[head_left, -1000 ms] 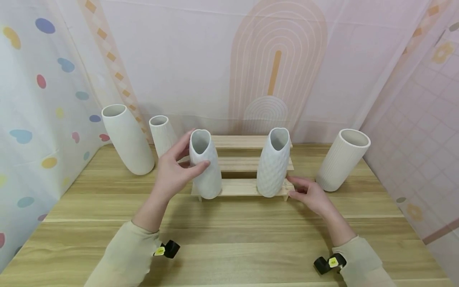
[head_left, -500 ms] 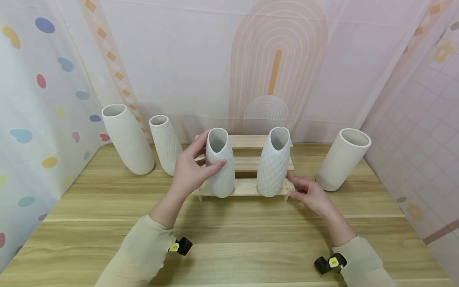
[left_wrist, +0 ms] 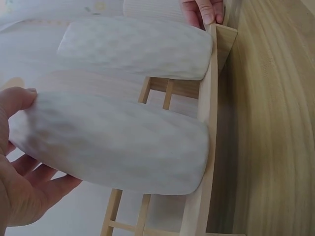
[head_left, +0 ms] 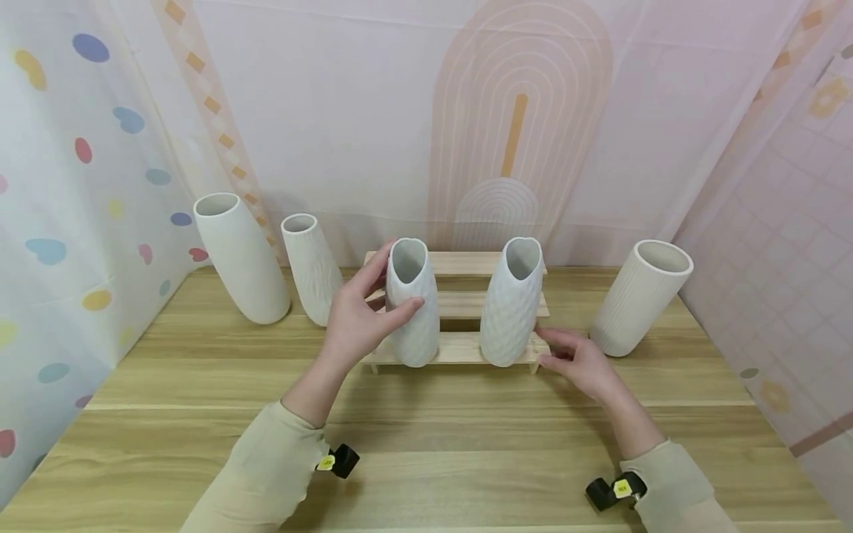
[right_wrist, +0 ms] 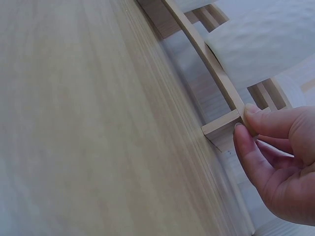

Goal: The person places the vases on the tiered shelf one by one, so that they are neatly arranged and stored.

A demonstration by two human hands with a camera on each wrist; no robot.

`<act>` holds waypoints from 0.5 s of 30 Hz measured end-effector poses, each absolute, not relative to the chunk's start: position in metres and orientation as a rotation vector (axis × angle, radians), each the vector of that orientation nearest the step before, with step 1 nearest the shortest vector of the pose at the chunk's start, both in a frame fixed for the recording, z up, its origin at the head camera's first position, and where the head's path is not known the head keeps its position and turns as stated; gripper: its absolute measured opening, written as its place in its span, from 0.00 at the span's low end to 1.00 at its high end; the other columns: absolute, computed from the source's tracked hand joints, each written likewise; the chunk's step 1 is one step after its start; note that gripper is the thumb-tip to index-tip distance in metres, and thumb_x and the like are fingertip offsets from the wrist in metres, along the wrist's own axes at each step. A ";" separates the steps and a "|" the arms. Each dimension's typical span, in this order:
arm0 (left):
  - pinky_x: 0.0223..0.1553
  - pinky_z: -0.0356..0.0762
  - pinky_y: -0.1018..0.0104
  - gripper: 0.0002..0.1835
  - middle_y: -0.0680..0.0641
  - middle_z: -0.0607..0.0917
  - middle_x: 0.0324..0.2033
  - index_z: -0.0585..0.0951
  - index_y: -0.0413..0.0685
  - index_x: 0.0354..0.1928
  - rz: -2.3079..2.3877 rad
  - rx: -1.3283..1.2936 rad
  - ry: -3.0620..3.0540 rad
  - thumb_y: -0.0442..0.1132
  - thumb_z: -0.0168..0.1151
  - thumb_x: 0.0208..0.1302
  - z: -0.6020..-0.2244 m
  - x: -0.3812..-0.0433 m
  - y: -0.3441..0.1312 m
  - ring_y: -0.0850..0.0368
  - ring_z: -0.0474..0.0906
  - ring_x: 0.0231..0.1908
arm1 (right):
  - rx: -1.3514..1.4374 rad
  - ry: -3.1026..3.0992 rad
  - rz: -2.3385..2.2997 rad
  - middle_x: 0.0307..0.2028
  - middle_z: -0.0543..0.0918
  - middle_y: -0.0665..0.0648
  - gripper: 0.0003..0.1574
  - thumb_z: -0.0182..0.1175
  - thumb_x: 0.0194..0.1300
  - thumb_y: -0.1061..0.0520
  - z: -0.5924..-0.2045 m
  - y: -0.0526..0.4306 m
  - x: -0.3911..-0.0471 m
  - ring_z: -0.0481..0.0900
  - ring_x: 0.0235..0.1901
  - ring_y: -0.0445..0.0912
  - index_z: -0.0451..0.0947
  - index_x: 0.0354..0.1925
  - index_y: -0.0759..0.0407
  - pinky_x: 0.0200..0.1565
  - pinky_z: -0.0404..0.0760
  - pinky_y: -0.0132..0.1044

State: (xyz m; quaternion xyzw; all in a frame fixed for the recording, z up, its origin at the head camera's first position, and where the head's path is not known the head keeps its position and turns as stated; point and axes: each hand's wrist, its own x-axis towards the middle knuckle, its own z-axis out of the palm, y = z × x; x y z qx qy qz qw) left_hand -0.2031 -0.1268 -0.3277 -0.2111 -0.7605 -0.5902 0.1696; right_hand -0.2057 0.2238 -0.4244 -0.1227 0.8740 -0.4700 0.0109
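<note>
I find the gripped vase (head_left: 420, 329) on the lowest step of the wooden rack (head_left: 460, 348), left of the rack's middle, roughly upright, its base touching the board. I cannot tell whether its full weight is down. It looks ceramic; I judge it stiff, moderately heavy, fragile at the rim and somewhat slippery, though the dimpled surface should help. I rate the upper body, below the mouth, as the sound place to take hold. The left hand (head_left: 356, 322) holds it there, reaching in from the rack's left front: thumb across the vase's front, fingers behind, spread to the body's width. The right hand (head_left: 580, 359), at the rack's right end, pinches the step's corner narrowly between thumb and fingers. Beside it, on the same step, I note a second dimpled vase (head_left: 509, 326), apart from the first.
</note>
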 end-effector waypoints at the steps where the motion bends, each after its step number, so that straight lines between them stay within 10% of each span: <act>1: 0.47 0.82 0.49 0.42 0.46 0.82 0.52 0.71 0.57 0.70 -1.686 -0.602 -2.160 0.32 0.76 0.53 -0.328 -0.203 -0.127 0.53 0.79 0.48 | -0.386 2.730 -1.463 0.62 0.73 0.70 0.30 0.65 0.66 0.64 -0.424 0.224 -0.206 0.77 0.52 0.59 0.72 0.64 0.69 0.50 0.78 0.44; 15: 0.60 0.73 0.48 0.40 0.42 0.80 0.57 0.69 0.51 0.72 -1.727 -0.569 -2.259 0.33 0.73 0.57 -0.333 -0.197 -0.154 0.51 0.76 0.58 | -0.435 2.724 -1.488 0.61 0.74 0.72 0.30 0.65 0.66 0.64 -0.420 0.221 -0.202 0.76 0.53 0.60 0.72 0.63 0.71 0.50 0.78 0.47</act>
